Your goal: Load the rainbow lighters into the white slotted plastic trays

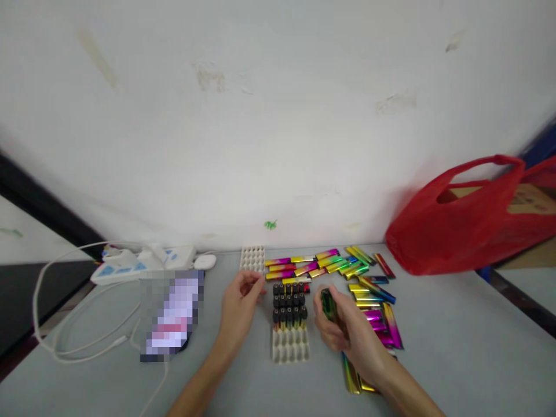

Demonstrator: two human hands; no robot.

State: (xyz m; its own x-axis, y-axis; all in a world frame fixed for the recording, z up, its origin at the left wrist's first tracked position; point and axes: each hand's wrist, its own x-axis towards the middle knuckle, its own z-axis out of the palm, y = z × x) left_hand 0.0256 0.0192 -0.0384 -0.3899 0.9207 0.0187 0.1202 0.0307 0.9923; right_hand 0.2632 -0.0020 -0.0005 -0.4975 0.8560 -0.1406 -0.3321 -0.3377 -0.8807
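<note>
My right hand (347, 324) is wrapped round a shiny green tube-like casing (329, 305), its dark end pointing up and away. Left of the tray, my left hand (243, 298) has thumb and fingertips pinched together; whatever they hold, if anything, I cannot make out. Between the hands lies a whitish moulded tray (290, 350) with rows of hollows. Several black-capped small pieces (290, 300) stand upright in its far rows, while the near hollows show bare. Glossy casings in gold, green and purple (299, 267) lie flat behind the tray, and more casings (377, 324) lie beside my right hand.
A second whitish tray (252, 258) sits against the wall. On the left are a phone (176, 313) with a blurred screen, a white power strip (143, 263), a white charger (205, 262) and looping white cables. A red bag (452, 231) holding a cardboard box stands at the right.
</note>
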